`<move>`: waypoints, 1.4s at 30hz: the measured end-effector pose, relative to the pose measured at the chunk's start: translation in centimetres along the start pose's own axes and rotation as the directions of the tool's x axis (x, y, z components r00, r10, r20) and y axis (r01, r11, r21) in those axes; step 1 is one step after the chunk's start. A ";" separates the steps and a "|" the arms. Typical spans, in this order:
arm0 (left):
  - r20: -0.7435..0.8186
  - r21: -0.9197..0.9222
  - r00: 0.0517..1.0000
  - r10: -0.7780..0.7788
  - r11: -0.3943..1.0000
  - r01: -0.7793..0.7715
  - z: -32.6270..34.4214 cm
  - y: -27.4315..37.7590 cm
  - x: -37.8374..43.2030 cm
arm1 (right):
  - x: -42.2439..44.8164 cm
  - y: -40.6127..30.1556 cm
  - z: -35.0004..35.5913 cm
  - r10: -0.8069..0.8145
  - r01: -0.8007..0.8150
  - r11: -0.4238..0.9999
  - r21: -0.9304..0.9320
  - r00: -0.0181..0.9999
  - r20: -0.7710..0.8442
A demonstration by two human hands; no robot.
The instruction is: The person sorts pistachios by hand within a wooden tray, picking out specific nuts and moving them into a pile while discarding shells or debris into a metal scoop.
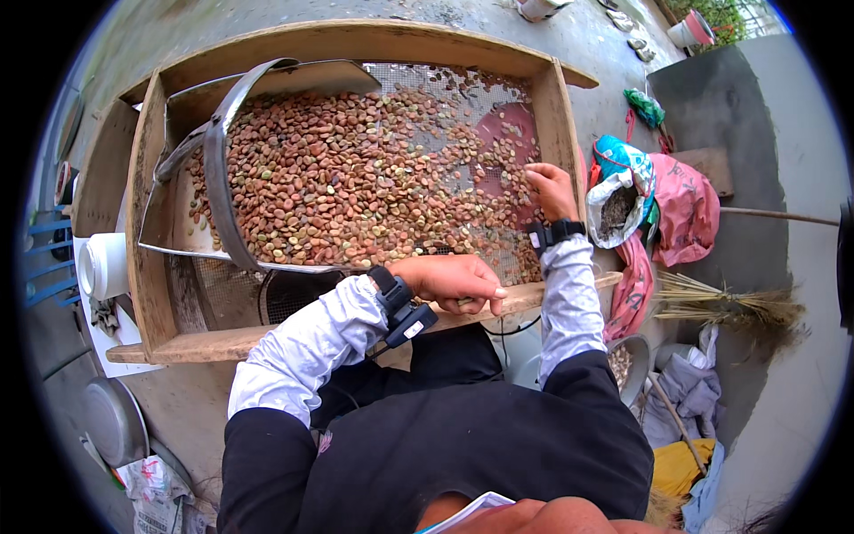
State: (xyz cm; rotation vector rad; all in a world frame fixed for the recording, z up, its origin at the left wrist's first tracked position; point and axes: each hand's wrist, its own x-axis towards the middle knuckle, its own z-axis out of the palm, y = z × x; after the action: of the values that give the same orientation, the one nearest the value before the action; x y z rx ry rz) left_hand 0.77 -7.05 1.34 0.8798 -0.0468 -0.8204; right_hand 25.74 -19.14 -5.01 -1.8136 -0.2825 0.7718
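Dried broad beans, brown with some greenish ones, lie heaped in a wood-framed wire-mesh sieve before me. Many rest in a wide sheet-metal scoop with an arched metal handle; the others spread over the mesh to its right. My left hand is above the near wooden rail, fingers curled around what looks like a bean or two at the palm. At the sieve's right end, my right hand reaches over the beans with bent fingers; its fingertips are partly hidden.
Right of the sieve stand an open sack of dark debris and a pink sack. A straw bundle lies beyond, near a metal basin. At left are a white plastic tub and a metal pot.
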 end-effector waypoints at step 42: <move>-0.718 -0.592 0.693 0.062 0.470 -0.655 -4.7 -1.7 0.7 | -4.0 -8.8 8.4 -0.590 0.743 0.638 -0.202 0.640 0.492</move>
State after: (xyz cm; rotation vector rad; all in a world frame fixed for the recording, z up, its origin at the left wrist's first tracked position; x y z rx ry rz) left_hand 1.87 -5.00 -3.10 0.1352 0.6769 0.0023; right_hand 18.91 -11.67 2.79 -1.6833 -1.4046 0.5172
